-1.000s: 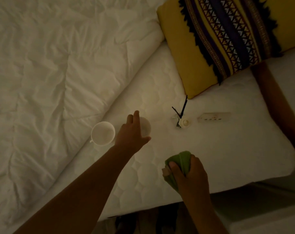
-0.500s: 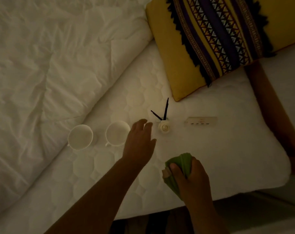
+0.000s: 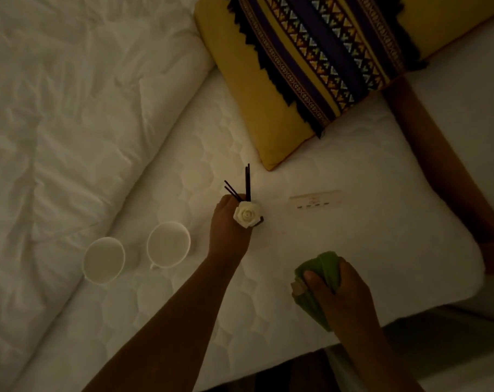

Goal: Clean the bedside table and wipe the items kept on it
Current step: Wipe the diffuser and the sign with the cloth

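Note:
My left hand [image 3: 227, 230] grips a small reed diffuser [image 3: 247, 215] topped by a white rose and dark sticks, on the white quilted mattress [image 3: 367, 236]. My right hand [image 3: 342, 292] holds a bunched green cloth [image 3: 322, 267] near the mattress's front edge. Two white cups stand side by side to the left: one cup [image 3: 168, 244] close to my left wrist, the other cup [image 3: 103, 259] further left. A flat white remote-like strip [image 3: 315, 201] lies to the right of the diffuser.
A rumpled white duvet [image 3: 70, 123] covers the left side. A yellow cushion [image 3: 311, 60] with a dark patterned band lies at the top. A wooden bed frame [image 3: 438, 165] runs along the right. The room is dim.
My left hand let go of the second cup, which now stands beside the first, then moved right and took hold of the diffuser. My right hand kept holding the cloth.

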Demonstrator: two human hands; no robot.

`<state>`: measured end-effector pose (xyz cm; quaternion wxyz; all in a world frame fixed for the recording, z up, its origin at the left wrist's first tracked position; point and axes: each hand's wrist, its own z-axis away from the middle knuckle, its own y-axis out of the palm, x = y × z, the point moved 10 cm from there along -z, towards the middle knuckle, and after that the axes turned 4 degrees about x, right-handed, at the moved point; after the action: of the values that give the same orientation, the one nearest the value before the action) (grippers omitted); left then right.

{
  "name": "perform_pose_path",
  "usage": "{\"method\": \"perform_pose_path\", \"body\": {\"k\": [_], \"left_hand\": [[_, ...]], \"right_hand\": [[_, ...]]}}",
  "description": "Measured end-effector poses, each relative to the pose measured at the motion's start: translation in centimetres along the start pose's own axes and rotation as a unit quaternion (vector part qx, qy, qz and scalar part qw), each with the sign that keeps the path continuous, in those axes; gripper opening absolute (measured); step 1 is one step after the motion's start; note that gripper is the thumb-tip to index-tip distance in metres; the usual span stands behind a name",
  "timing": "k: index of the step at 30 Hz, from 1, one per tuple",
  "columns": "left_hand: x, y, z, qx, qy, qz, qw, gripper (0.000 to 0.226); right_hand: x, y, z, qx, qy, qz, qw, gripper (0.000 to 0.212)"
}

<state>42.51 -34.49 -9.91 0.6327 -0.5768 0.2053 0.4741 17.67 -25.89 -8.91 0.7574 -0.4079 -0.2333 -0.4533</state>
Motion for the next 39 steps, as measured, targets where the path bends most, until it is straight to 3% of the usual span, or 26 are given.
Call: {"method": "perform_pose_path", "body": {"k": [5,11,14,18,23,26,29,32,33,34,36,39], "left_hand": [[0.7,-1.3,0.7,-0.001,-0.075,0.069,0.995,0.029],[-1.2,-3.5,3.2,0.051,-0.092,0.117,0.988,0.013],[-2.4,-5.0,4.7,0.037,-0.097,0.116,0.988,0.017],[-2.5,-6.6,6.1,0.017,-0.113,0.081,0.99,0.022],[-4.1,-8.0,6.4,0.071,-0.06,0.003,0.996,0.012],[-5.0,-9.8,6.4,0.092,-0.021,-0.036,0.995,0.011],[-5.1,-11.3,6.6,0.13,0.012,-0.044,0.99,0.023],[-5.6,-12.0,7.3,0.19,0.048,-0.009,0.981,0.019],[-5.7,-11.9,7.6,0.209,0.054,-0.003,0.976,0.017],[-5.8,-11.9,7.8,0.222,0.061,-0.001,0.973,0.015],[-6.0,-12.2,8.0,0.232,0.075,0.017,0.97,0.026],[-5.7,-12.7,8.1,0.237,0.075,0.052,0.967,0.029]], "right_hand": [[3.7,1.0,-0.4,-0.053,-0.049,-0.023,0.997,0.033],[9.8,2.5,0.6,-0.129,-0.156,-0.076,0.976,0.032],[11.9,4.1,1.0,-0.133,-0.189,-0.084,0.969,0.037],[12.3,5.9,1.6,-0.133,-0.177,-0.148,0.964,0.03],[11.8,6.7,1.4,-0.14,-0.108,-0.257,0.95,0.022],[11.6,8.3,0.2,-0.085,-0.025,-0.3,0.95,0.008],[11.8,10.9,-0.3,0.039,0.045,-0.351,0.935,0.009],[12.1,13.1,0.1,0.144,0.107,-0.371,0.911,0.011],[12.2,13.7,0.5,0.161,0.131,-0.387,0.898,0.021],[12.0,14.4,0.9,0.173,0.155,-0.413,0.881,0.044],[11.8,15.4,1.6,0.185,0.186,-0.445,0.856,0.072],[12.0,15.5,1.7,0.194,0.18,-0.433,0.862,0.073]]}}
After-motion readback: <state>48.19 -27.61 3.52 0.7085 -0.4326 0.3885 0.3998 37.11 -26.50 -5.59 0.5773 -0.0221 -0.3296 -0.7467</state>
